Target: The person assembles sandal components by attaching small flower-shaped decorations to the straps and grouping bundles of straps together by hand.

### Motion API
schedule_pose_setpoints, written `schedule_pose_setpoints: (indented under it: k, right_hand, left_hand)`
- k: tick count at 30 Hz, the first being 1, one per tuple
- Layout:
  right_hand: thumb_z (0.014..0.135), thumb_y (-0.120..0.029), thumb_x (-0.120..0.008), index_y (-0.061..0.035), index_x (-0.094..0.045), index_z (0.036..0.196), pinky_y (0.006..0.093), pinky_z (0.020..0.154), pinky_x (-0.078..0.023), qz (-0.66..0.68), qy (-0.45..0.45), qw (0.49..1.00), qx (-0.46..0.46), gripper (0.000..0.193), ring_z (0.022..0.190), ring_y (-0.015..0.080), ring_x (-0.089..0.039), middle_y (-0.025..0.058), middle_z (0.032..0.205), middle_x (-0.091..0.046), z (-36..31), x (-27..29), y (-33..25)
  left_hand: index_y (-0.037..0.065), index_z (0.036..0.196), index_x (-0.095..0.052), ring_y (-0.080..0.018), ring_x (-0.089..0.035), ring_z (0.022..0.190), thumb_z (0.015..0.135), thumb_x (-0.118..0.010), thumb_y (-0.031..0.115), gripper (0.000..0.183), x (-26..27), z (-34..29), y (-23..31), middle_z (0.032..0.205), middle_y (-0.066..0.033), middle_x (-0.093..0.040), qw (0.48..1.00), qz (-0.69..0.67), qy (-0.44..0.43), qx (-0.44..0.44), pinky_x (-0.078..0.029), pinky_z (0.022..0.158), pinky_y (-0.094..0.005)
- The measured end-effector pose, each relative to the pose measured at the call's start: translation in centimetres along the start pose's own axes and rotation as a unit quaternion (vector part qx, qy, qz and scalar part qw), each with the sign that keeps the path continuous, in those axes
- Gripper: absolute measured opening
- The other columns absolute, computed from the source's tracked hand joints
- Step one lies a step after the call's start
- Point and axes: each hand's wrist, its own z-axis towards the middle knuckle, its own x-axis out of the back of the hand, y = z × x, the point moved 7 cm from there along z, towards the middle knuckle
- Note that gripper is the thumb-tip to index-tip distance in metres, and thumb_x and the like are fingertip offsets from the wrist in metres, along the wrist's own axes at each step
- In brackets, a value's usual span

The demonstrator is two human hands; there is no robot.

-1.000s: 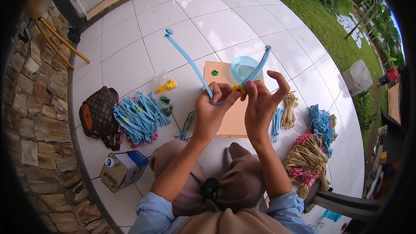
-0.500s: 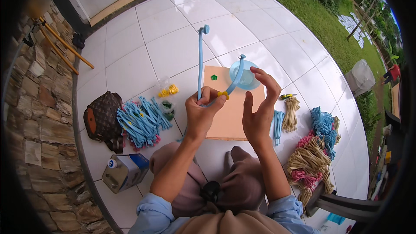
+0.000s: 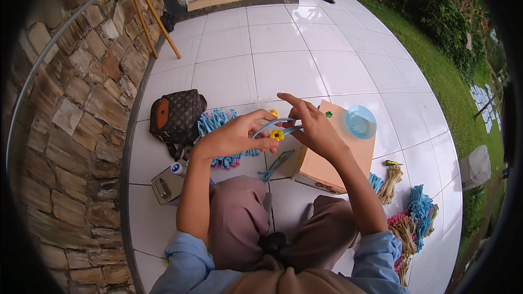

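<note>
Two hands (image 3: 229, 137) (image 3: 321, 133) holding one bent blue strap (image 3: 267, 126), one yellow flower (image 3: 277, 135) on it, one blue bowl (image 3: 360, 123)

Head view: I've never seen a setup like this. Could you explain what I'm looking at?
There is no machine here, only a person's own left hand and right hand. The picture comes from the left one of two wide cameras worn on the head, looking down, so straight edges bend. Both hands hold a curved blue strip with a yellow flower piece on it. On the white tiled floor are a cardboard box bearing a light blue bowl, a brown bag, a metal can, and bunches of blue and tan strips.
</note>
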Motion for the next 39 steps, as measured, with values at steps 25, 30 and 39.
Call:
schedule_pose_setpoints:
  k: [25,30,39]
  right_hand:
    - [0.083,-0.003,-0.054,-0.0011,-0.001,0.140,0.0427,0.080,-0.044,0.213,0.047,0.941,-0.258,0.078,0.099,0.0391,-0.053,0.0280,0.112,-0.052,-4.7,-34.2,13.0]
    - [0.081,0.000,-0.054,-0.0005,-0.032,0.132,0.0368,0.090,-0.037,0.174,0.132,0.904,-0.368,0.055,0.102,0.0309,-0.046,0.0182,0.111,-0.049,-10.3,-31.2,16.7]
    - [0.082,0.001,-0.051,-0.0006,-0.025,0.129,0.0410,0.092,-0.032,0.124,0.238,0.745,-0.611,0.054,0.110,0.0269,-0.037,0.0177,0.120,-0.033,-22.5,-32.0,17.1]
  left_hand:
    - [0.005,0.136,-0.033,-0.0210,-0.055,0.103,0.082,-0.060,0.001,0.061,7.4,5.8,-35.7,0.117,-0.0148,-0.054,0.870,-0.131,0.472,0.054,-0.046,0.086,-0.0297]
    - [0.003,0.118,-0.052,-0.0242,-0.056,0.101,0.082,-0.058,-0.001,0.036,5.6,6.4,-33.7,0.112,-0.0126,-0.056,0.852,0.134,0.507,-0.013,-0.047,0.085,-0.0353]
    - [0.004,0.115,-0.052,-0.0204,-0.056,0.102,0.086,-0.050,0.000,0.029,-7.9,9.3,-40.2,0.104,-0.0111,-0.055,0.961,-0.029,0.268,0.058,-0.047,0.086,-0.0317]
